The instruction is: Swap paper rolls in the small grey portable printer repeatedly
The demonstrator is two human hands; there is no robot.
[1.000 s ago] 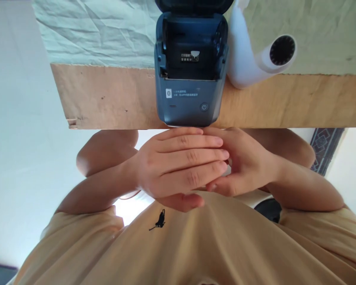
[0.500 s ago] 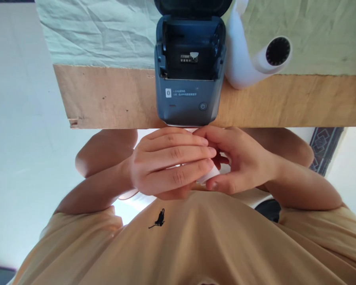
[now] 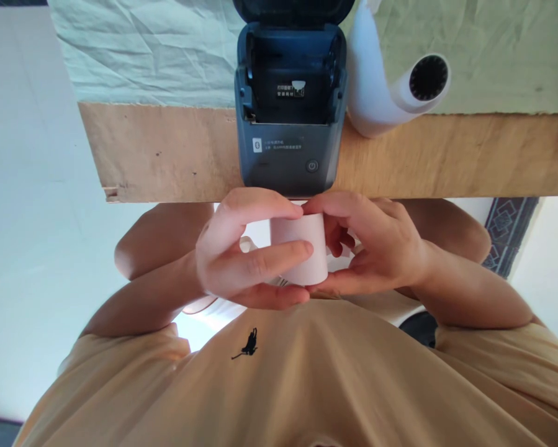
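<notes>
A white paper roll (image 3: 301,228) is held between my two hands, just off the table's front edge and above my lap. My left hand (image 3: 246,248) curls around its left side, with fingers on its top edge, face and lower edge. From the right, my right hand (image 3: 376,245) grips the roll at its upper and lower edges with finger and thumb. Directly beyond the hands stands a dark label printer (image 3: 285,155), its lid raised and its roll compartment showing no roll inside.
Right of the printer a white curved device (image 3: 369,93) with a round black vented end stands on the wooden table (image 3: 167,152). A pale green cloth (image 3: 153,49) covers the table's far part. My knees (image 3: 164,239) are under the front edge.
My left hand's fingers have spread and shifted off the roll's face, so more of the white roll shows. The right hand stays on it. The view has moved slightly.
</notes>
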